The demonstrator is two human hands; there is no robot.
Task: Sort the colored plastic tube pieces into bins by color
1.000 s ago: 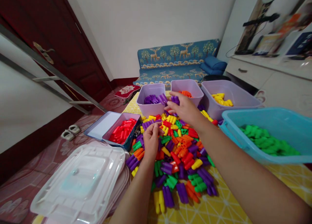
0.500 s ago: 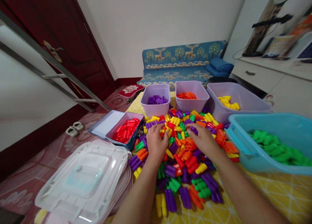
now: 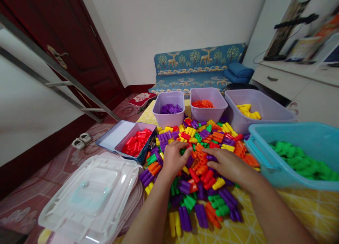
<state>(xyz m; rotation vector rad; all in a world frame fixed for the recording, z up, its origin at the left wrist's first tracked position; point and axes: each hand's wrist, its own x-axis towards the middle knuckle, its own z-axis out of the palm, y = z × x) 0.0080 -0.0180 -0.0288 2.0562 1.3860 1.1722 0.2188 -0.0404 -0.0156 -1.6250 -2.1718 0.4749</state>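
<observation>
My left hand [image 3: 175, 158] is over the left part of a heap of colourful plastic building pieces [image 3: 201, 171], its fingers curved and its thumb apart from the forefinger. A bit of green shows in that gap and does not look gripped. Opposite it, my right hand [image 3: 229, 162] has a purple plastic piece [image 3: 212, 157] between fingers and thumb. Its fingertips reach the orange pieces [image 3: 199, 157] in the middle of the heap. The pieces are joined tubes in red, yellow, green, purple and orange.
Behind the heap stand lilac tubs of purple [image 3: 168, 118], orange [image 3: 209, 114] and yellow pieces [image 3: 254, 122]. A blue tub [image 3: 286, 184] of green pieces is at right. A tin [image 3: 148, 148] of red pieces and stacked lids [image 3: 116, 205] are at left.
Both hands have drawn nearer to me and closer together over the middle of the heap. The purple piece has moved with my right hand.
</observation>
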